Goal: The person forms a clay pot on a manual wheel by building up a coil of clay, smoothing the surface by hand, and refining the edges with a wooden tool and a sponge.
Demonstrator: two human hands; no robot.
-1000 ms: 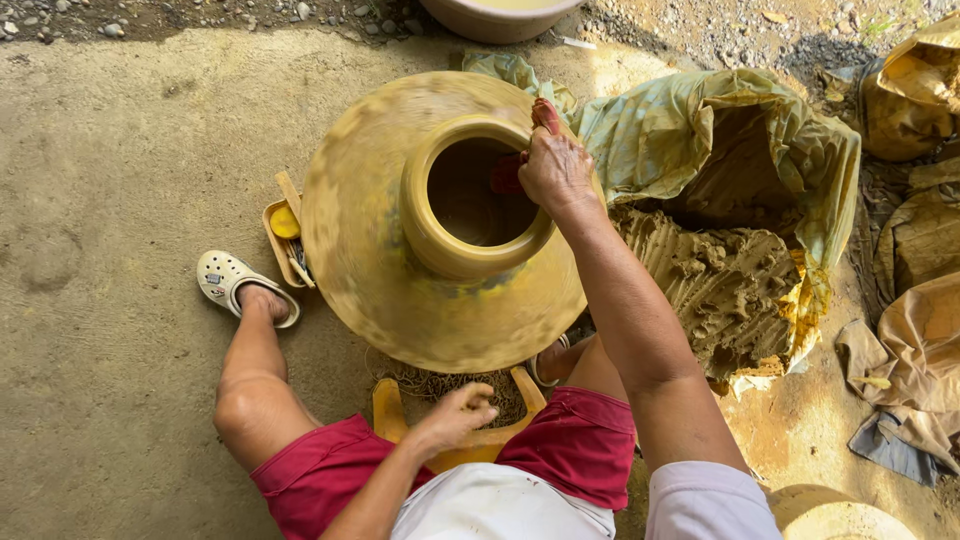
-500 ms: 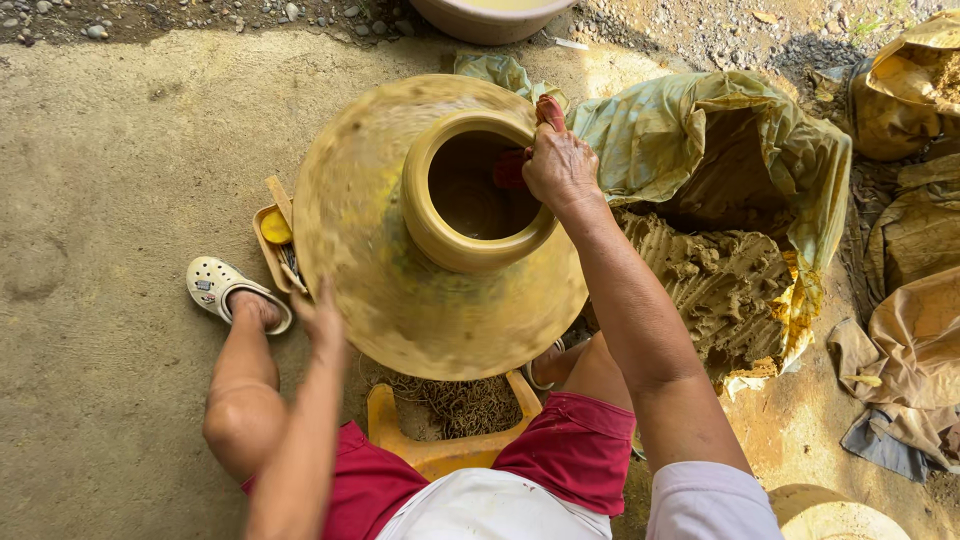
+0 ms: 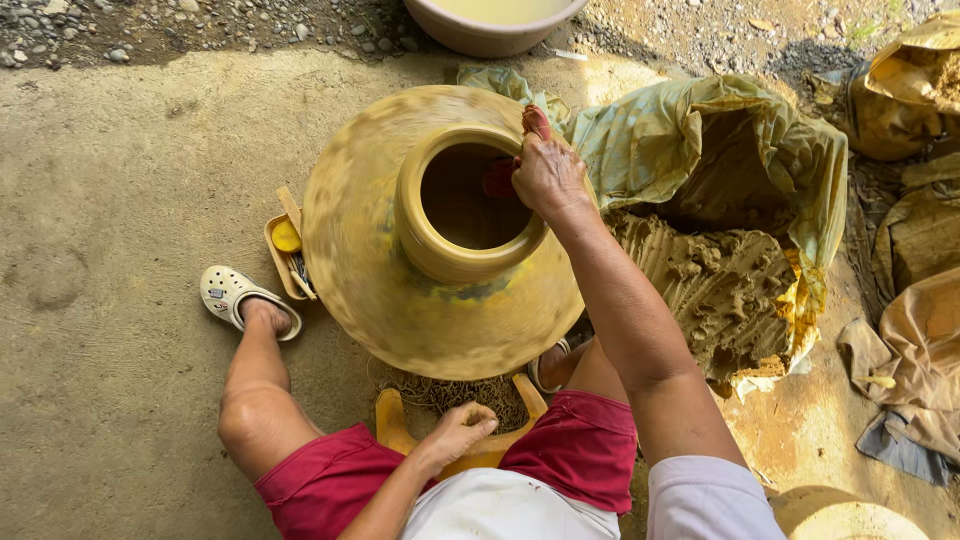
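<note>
We sit low over the pot (image 3: 440,230), a broad clay vessel with a wide flaring shoulder and a thick rolled rim; it stands between our knees on the ground (image 3: 120,180), and its blurred surface suggests it is turning. Our right hand (image 3: 548,175) rests on the far side of the rim, fingers curled over the lip and closed on something red — a small cloth or scrap, we cannot tell which — part of which dips inside the mouth. Our left hand (image 3: 455,435) lies well apart from the pot, down by our lap, fingers loosely curled over the edge of the yellow stool (image 3: 395,425) and gripping nothing that we can make out. We judge the clay to be wet and soft: slick under the fingers, heavy for its bulk, and easy to dent or warp, above all at the thin shoulder. The rim looks like the stoutest part, so light, even pressure there seems the safest touch — to lift it, we would want both palms low under the belly, never a pull on the lip. Just left of the pot sits a small tray (image 3: 285,250) of tools, beside our sandal (image 3: 225,290). To the right an open plastic sack (image 3: 720,130) holds a ridged mass of raw clay (image 3: 710,290), and a basin (image 3: 480,30) stands beyond the pot.
</note>
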